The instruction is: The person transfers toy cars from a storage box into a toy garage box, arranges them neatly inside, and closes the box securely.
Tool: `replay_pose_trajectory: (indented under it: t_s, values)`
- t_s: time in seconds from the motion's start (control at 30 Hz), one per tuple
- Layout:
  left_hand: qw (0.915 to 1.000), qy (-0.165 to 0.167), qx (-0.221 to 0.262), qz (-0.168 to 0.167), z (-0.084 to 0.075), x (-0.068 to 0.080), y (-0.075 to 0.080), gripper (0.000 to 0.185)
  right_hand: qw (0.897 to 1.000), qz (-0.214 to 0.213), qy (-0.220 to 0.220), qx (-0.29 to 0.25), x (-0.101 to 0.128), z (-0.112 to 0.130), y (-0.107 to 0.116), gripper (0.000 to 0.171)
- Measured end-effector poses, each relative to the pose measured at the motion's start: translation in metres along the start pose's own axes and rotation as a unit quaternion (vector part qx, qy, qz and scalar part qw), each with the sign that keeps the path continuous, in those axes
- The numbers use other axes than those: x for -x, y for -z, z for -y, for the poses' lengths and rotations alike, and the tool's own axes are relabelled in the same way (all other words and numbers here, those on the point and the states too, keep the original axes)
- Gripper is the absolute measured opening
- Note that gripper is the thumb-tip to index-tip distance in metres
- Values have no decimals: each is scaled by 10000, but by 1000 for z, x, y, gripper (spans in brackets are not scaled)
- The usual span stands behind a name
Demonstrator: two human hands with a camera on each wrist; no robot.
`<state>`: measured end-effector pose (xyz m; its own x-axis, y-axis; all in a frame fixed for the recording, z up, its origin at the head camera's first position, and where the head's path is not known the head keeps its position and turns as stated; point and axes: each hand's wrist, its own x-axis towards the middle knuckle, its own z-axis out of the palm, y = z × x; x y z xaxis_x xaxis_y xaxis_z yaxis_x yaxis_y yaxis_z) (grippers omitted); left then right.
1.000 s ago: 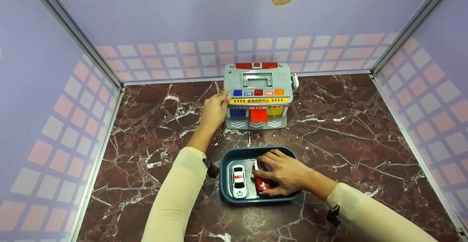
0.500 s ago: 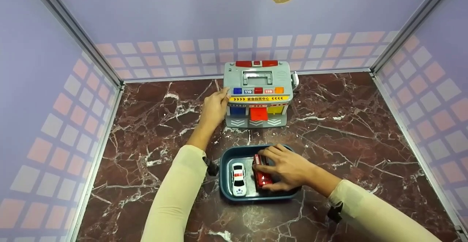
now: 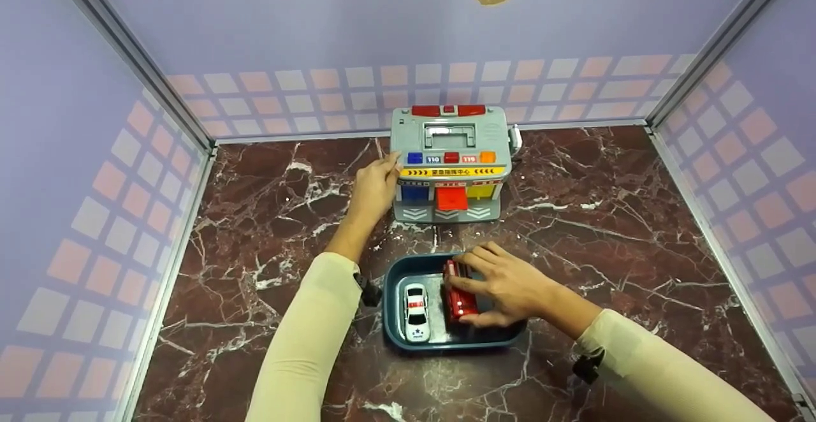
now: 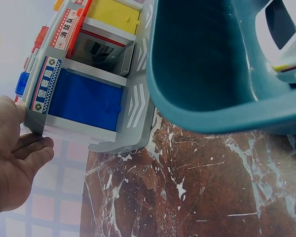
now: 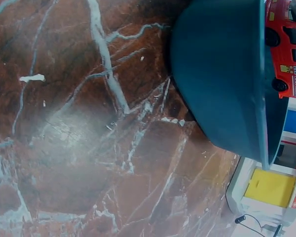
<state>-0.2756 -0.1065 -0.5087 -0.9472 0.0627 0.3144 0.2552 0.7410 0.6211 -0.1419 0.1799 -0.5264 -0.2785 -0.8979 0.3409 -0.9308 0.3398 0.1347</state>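
Right hand (image 3: pixel 507 285): fingers and thumb curled round red toy fire truck (image 3: pixel 459 294), gripping it inside the dark teal tray (image 3: pixel 392 294), right half. Left hand (image 3: pixel 374 189): fingers straight, resting flat against the left side wall of the grey toy garage (image 3: pixel 451 164); holds nothing. White toy police car (image 3: pixel 415 312): in tray, left half, just beside the truck, nose toward the person. Garage: stands behind the tray, near the back wall; blue, red and yellow doors face the tray. Surface: brown marble-pattern tabletop (image 3: pixel 625 218). Both sleeves cream
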Motion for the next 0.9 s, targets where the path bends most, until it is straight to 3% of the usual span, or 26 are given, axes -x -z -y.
replay_pose_trajectory:
  t_s: [0.3, 0.9]
  values:
    - [9999, -127, -36, -31, 1, -1, -1, 36, 9999, -126, -20, 57, -1, -6, 5, 71]
    - [10000, 2, 16, 8, 0, 0, 0, 35, 9995, -263, -180, 73, -2, -24, 15, 68]
